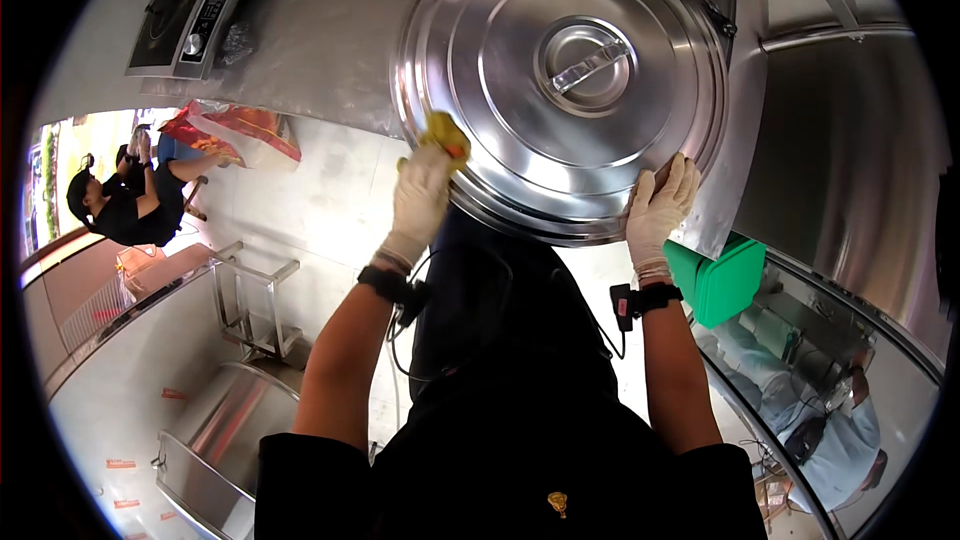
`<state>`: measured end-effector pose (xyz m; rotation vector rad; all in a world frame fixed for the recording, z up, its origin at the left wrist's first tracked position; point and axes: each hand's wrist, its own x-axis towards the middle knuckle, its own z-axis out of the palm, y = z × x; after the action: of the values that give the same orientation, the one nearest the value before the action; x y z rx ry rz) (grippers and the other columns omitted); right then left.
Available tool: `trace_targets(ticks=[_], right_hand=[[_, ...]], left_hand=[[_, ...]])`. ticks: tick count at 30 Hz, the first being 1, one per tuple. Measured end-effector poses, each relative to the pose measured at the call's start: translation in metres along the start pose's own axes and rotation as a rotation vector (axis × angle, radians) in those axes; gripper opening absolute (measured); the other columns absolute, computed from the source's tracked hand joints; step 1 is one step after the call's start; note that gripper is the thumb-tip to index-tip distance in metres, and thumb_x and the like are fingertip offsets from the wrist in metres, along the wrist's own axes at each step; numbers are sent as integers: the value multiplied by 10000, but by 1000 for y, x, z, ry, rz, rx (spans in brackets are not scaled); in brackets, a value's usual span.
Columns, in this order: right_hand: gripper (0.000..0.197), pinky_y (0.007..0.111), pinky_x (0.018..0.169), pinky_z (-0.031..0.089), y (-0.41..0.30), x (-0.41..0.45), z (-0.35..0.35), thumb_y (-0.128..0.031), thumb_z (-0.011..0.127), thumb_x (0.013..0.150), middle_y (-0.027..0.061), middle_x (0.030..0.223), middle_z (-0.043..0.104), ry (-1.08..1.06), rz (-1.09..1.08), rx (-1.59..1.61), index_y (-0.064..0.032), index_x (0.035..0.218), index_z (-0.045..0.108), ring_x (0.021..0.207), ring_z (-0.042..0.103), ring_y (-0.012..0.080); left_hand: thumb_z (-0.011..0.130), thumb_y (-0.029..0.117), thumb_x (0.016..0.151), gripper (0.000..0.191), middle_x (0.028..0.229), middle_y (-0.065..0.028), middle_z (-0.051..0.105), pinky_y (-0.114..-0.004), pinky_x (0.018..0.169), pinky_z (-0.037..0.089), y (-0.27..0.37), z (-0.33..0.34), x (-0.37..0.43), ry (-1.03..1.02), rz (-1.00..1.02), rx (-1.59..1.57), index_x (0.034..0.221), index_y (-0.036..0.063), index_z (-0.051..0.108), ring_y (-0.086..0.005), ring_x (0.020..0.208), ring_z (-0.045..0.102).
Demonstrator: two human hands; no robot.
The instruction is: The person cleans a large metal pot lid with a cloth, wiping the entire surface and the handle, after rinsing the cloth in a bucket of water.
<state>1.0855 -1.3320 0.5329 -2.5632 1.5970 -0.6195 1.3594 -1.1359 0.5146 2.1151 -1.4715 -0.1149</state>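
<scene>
A large round stainless steel pot lid (510,82) lies before me with its strap handle (589,66) facing up. My left hand (421,191), in a pale glove, grips a yellow cloth or sponge (444,136) with an orange patch. It presses this against the lid's lower left rim. My right hand (661,202), gloved as well, holds the lid's lower right rim, fingers on top and apart from each other. The part of the pot beneath the lid is mostly hidden.
A steel worktable (322,37) carries an induction cooker (184,7) at upper left. A green bin (724,281) stands under the right edge. A seated person (135,202) is at left, near a red bag (255,127). Another person (832,427) shows behind glass.
</scene>
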Motion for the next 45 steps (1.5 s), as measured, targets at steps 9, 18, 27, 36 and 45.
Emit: trace_targets(ticks=[9,18,27,36,45], right_hand=[[513,495,987,286,-3,7,2,-299,505,856,218,1253,415,93,-91,5,5,1255,396,1166,368,414],[528,496,983,289,0,5,2,-307,486,864,226,1256,413,88,-111,5,9,1274,380,1152,378,414],[538,489,1018,262,-5,7,-7,-300,472,883,228,1302,387,-5,-26,12,9,1308,358,1214,329,423],[430,356,1049,294,-12,-22,-74,-262,400,971,149,1317,418,279,677,431,-17,1323,381,1231,392,249],[400,361,952,402,-112,-23,-74,-182,518,898,135,1339,404,26,184,159,-58,1271,445,1230,392,259]], left_hand=[[480,145,844,254,1119,-98,558,-340,931,423,86,46,-13,-371,677,-318,1063,39,555,-216,1037,547],[505,67,839,369,1247,-99,503,-376,994,391,54,21,6,-335,475,-377,1207,62,479,-267,1145,498],[463,82,878,369,1344,-91,440,-295,1000,386,-69,-34,137,-243,41,-91,1244,45,502,-243,1236,421],[413,126,919,380,1304,-185,444,-367,1032,320,-73,-18,197,-305,-107,-1211,1282,22,449,-338,1222,400],[536,182,871,293,1265,-138,488,-389,1003,347,76,-15,143,-829,792,-468,1114,21,571,-284,1185,440]])
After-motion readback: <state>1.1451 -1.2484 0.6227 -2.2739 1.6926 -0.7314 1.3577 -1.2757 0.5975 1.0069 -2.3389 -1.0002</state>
